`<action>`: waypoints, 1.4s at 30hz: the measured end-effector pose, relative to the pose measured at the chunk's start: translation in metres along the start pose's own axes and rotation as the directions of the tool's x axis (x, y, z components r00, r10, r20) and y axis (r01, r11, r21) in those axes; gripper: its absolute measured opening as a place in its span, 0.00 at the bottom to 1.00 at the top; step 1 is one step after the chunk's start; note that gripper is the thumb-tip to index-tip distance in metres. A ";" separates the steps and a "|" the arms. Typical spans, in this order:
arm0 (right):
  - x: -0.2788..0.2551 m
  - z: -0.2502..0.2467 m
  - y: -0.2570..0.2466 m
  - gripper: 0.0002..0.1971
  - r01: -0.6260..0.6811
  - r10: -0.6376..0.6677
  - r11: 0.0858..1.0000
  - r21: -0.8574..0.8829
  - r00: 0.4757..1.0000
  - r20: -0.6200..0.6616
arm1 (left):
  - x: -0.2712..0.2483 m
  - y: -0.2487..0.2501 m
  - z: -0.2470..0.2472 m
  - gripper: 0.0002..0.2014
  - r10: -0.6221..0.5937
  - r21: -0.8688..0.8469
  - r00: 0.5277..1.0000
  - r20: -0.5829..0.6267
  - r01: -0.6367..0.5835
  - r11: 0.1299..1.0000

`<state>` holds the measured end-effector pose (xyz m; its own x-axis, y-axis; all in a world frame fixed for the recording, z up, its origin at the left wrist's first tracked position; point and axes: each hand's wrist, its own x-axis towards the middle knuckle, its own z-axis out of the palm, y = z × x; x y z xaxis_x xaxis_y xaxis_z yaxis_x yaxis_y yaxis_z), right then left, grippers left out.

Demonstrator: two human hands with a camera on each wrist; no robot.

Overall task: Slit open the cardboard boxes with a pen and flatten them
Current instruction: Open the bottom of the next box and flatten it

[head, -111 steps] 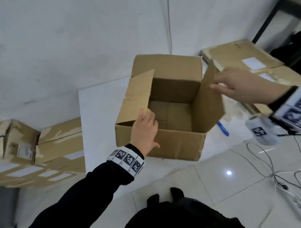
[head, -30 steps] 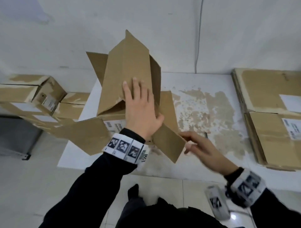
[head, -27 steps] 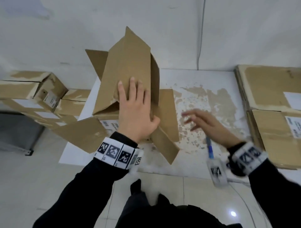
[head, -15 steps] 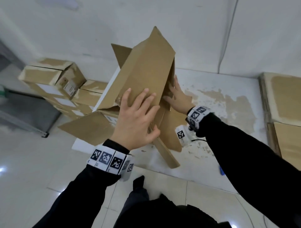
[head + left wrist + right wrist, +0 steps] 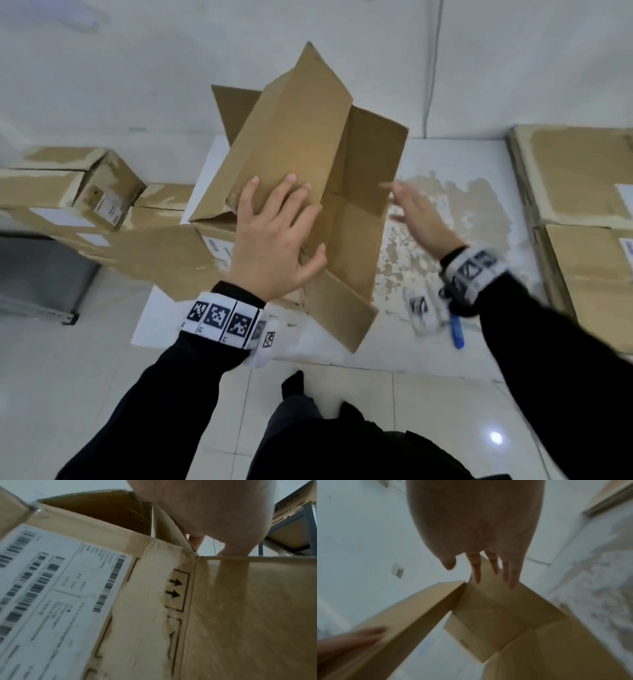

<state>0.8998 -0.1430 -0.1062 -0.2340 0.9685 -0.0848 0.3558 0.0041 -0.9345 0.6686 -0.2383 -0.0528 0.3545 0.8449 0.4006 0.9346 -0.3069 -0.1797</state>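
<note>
Here the left hand pressed flat on the box to collapse it; the right hand, fingers spread and empty, reached toward the right wall.

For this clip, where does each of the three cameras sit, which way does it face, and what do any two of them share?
Head: worn on the head, looking forward and down at the cardboard box on the white table; shows both sleeves, left hand, right hand and the blue pen.
Left wrist: looks along the left hand at the box's shipping label.
Right wrist: looks along the right hand into the open box.
Shared: all three show the box; head and right wrist show both hands.
</note>
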 end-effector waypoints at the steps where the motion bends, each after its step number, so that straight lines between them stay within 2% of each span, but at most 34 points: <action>1: -0.033 0.012 -0.003 0.31 0.001 -0.012 0.982 0.191 0.999 0.053 | 0.010 -0.001 0.005 0.24 -0.001 -0.004 1.000 0.016 0.001 1.000; 2: -0.062 0.026 0.001 0.33 -0.022 -0.011 0.954 0.300 0.994 0.105 | 0.020 -0.002 0.011 0.26 -0.006 -0.005 0.999 0.042 0.006 1.000; 3: -0.088 0.042 0.005 0.31 -0.038 -0.011 0.946 0.321 0.989 0.149 | 0.031 -0.003 0.019 0.27 -0.012 0.001 0.997 0.077 0.012 1.000; 5: -0.111 0.074 0.016 0.22 -0.045 0.002 0.963 0.267 0.987 0.161 | 0.054 -0.005 0.037 0.31 -0.011 0.020 0.988 0.156 0.008 1.000; 7: -0.100 0.094 0.030 0.17 -0.069 0.071 0.989 0.127 0.997 -0.012 | 0.074 -0.007 0.057 0.36 0.004 0.030 0.972 0.236 -0.011 0.999; 9: -0.079 0.092 0.039 0.17 -0.171 0.202 0.967 0.189 0.966 -0.164 | 0.085 -0.007 0.081 0.41 0.025 0.039 0.951 0.309 -0.040 0.998; 10: -0.068 0.088 0.044 0.18 -0.200 0.253 0.945 0.259 0.949 -0.189 | 0.088 -0.008 0.095 0.44 0.046 0.044 0.938 0.345 -0.065 0.997; 12: -0.053 0.081 0.057 0.19 -0.251 0.319 0.919 0.305 0.926 -0.200 | 0.086 -0.009 0.123 0.48 0.106 0.052 0.896 0.432 -0.142 0.988; 15: -0.039 0.081 0.074 0.24 -0.361 0.405 0.906 0.222 0.890 -0.207 | 0.072 -0.012 0.162 0.51 0.171 0.047 0.797 0.580 -0.242 0.969; 17: -0.031 0.083 0.079 0.26 -0.442 0.460 0.888 0.128 0.863 -0.208 | 0.060 -0.015 0.178 0.50 0.194 0.011 0.755 0.626 -0.258 0.966; 19: -0.025 0.085 0.080 0.28 -0.518 0.492 0.854 -0.045 0.832 -0.256 | 0.047 -0.014 0.186 0.46 0.214 -0.040 0.762 0.612 -0.241 0.970; 21: -0.025 0.093 0.077 0.30 -0.551 0.463 0.811 -0.195 0.809 -0.362 | 0.030 -0.011 0.187 0.42 0.211 -0.076 0.785 0.582 -0.206 0.976; 22: -0.025 0.100 0.077 0.32 -0.542 0.408 0.791 -0.285 0.814 -0.414 | 0.017 -0.008 0.187 0.40 0.211 -0.109 0.792 0.573 -0.181 0.977; 23: -0.026 0.111 0.077 0.35 -0.507 0.337 0.760 -0.407 0.843 -0.420 | 0.004 -0.006 0.189 0.38 0.216 -0.163 0.792 0.571 -0.149 0.975; 24: -0.025 0.125 0.077 0.35 -0.434 0.275 0.724 -0.536 0.894 -0.353 | -0.010 -0.004 0.191 0.35 0.228 -0.237 0.780 0.583 -0.105 0.966; 25: -0.022 0.141 0.077 0.34 -0.319 0.232 0.699 -0.640 0.948 -0.219 | -0.022 -0.005 0.193 0.33 0.239 -0.307 0.760 0.604 -0.056 0.950; 26: -0.020 0.157 0.079 0.31 -0.188 0.200 0.702 -0.686 0.978 -0.064 | -0.033 -0.009 0.196 0.32 0.243 -0.351 0.741 0.626 -0.011 0.936; 27: -0.018 0.170 0.079 0.29 -0.096 0.195 0.710 -0.697 0.979 0.063 | -0.041 -0.016 0.200 0.32 0.237 -0.364 0.734 0.636 0.014 0.931; 28: -0.018 0.179 0.080 0.28 -0.055 0.197 0.711 -0.701 0.973 0.124 | -0.047 -0.027 0.204 0.33 0.223 -0.359 0.731 0.645 0.033 0.933; 29: -0.019 0.182 0.084 0.28 -0.056 0.199 0.703 -0.709 0.973 0.120 | -0.052 -0.041 0.208 0.33 0.185 -0.354 0.731 0.657 0.083 0.932; 32: -0.030 0.166 0.096 0.29 -0.200 0.252 0.642 -0.740 0.967 -0.043 | -0.069 -0.096 0.216 0.35 -0.010 -0.300 0.739 0.674 0.285 0.910; 34: -0.038 0.155 0.099 0.30 -0.260 0.281 0.605 -0.753 0.954 -0.104 | -0.082 -0.120 0.220 0.37 -0.015 -0.311 0.757 0.653 0.286 0.906; 37: -0.034 0.155 0.091 0.29 -0.306 0.269 0.609 -0.732 0.947 -0.173 | -0.076 -0.119 0.210 0.36 -0.053 -0.345 0.773 0.632 0.342 0.874; 39: -0.010 0.156 0.079 0.25 -0.358 0.235 0.648 -0.673 0.934 -0.270 | -0.050 -0.111 0.196 0.28 -0.125 -0.406 0.810 0.572 0.412 0.816; 40: 0.006 0.157 0.072 0.24 -0.364 0.222 0.661 -0.656 0.930 -0.293 | -0.033 -0.106 0.191 0.24 -0.122 -0.428 0.840 0.528 0.388 0.817; 42: 0.046 0.157 0.063 0.24 -0.330 0.192 0.694 -0.640 0.941 -0.278 | 0.005 -0.096 0.188 0.20 -0.055 -0.435 0.897 0.438 0.265 0.860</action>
<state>0.7692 -0.1376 -0.2232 0.0992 0.9816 -0.1632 0.9031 -0.1577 -0.3994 0.5758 -0.1218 -0.2026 0.2541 0.9669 -0.0242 0.9106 -0.2307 0.3428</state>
